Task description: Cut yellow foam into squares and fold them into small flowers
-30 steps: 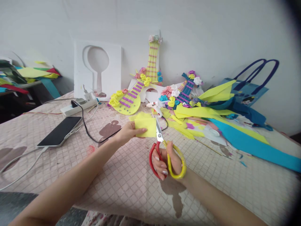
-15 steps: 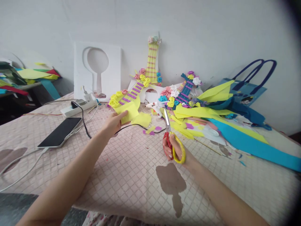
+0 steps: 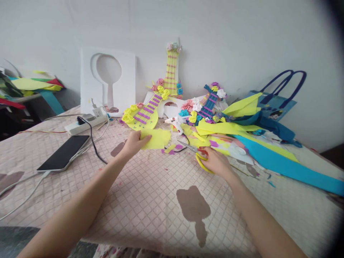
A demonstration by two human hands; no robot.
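Yellow crepe-paper piece (image 3: 158, 139): located near the table's middle, directly before the yellow paper-covered lute model (image 3: 150, 121). The left hand (image 3: 134, 143) grasps its left end, thumb on top; whether its underside touches the quilted tablecloth (image 3: 150, 200) cannot be determined.

Scissors (image 3: 194, 148) with red and yellow handles: gripped at the handles by the right hand (image 3: 215, 160), blades directed left towards the crepe-paper piece and apart from it. Purple scraps (image 3: 178, 146) lie between the two.

Behind the blades rests a white glue gun (image 3: 176, 125). Beyond it is a blue lute model (image 3: 211, 106) with paper flowers. To the right extends a turquoise paper strip (image 3: 274, 163); a blue tote bag (image 3: 286, 107) stands behind. At left: smartphone (image 3: 64, 152), power strip (image 3: 77, 125), and upright white foam board (image 3: 127, 84) with a lute-shaped cutout.
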